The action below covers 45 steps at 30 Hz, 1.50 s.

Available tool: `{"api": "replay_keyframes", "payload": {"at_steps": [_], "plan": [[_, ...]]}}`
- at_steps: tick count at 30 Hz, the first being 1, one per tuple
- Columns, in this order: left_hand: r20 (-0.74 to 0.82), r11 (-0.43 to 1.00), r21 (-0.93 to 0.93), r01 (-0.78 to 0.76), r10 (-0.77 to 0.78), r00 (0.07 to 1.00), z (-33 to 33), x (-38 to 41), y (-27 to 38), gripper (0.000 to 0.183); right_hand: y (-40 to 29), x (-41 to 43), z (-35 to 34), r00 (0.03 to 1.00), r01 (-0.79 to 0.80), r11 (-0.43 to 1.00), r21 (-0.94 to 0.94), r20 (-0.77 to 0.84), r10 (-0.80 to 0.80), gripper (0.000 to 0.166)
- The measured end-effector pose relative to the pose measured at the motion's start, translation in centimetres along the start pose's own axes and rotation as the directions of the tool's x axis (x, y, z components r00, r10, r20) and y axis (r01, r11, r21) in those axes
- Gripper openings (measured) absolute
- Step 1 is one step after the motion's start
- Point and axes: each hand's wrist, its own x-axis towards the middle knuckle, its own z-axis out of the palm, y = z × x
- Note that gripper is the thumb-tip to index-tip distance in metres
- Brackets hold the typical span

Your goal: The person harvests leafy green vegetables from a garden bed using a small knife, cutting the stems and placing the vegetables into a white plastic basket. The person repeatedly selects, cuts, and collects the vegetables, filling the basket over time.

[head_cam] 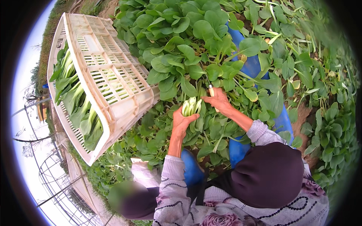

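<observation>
My left hand [182, 120] grips a bunch of leafy greens [191, 107], likely bok choy, by its pale stalks. The cut stalk ends face away from me, and the leaves hang towards me below the hand. In my right hand [220, 99] is the wooden handle [211, 91] of a hand tool with a metal ferrule. Its thin metal blade [206, 75] reaches in among the leaves, which partly hide it, so its full shape cannot be told. Growing leafy greens [175, 62] stand densely just beyond both hands.
A pale slatted plastic crate [113, 76] at left holds several bunches of greens [82, 99]. Blue material [251, 65] lies among plants at right. Cut or loose leaves [271, 36] lie farther right. Dark fabric [268, 172] covers the lower right. Metal framework [53, 180] stands far left.
</observation>
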Motion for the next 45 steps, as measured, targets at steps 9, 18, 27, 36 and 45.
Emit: {"api": "replay_keyframes", "payload": {"at_steps": [9, 18, 27, 36, 45], "plan": [[-0.076, 0.888, 0.319, -0.330, 0.371, 0.925, 3.3, -8.8, -0.7, 0.051, -1.0, -8.0, -2.1, 0.960, -0.275, 0.577, 0.769, 0.249, 0.125, 0.075], [0.321, 0.922, -0.100, -0.375, 0.386, 0.865, 5.8, -10.2, 5.1, 0.048, -7.5, -15.7, -11.2, 0.991, 0.069, 0.921, 0.383, -0.134, -0.019, 0.074], [0.034, 0.884, -0.259, -0.390, 0.412, 0.911, 2.1, -7.8, 9.7, 0.046, -12.0, -16.9, -18.0, 0.828, 0.455, 0.890, -0.015, -0.361, -0.429, 0.064], [0.166, 0.788, -0.572, -0.229, 0.385, 0.908, 5.9, -7.3, 14.2, 0.083, -15.5, -15.5, -21.2, 0.710, 0.637, 0.767, 0.077, -0.448, -0.544, 0.050], [0.190, 0.702, -0.701, -0.121, 0.348, 0.918, 10.6, -7.6, 15.2, 0.057, -15.1, -12.3, -10.7, 0.682, 0.726, 0.596, 0.344, -0.477, -0.555, 0.036]]}}
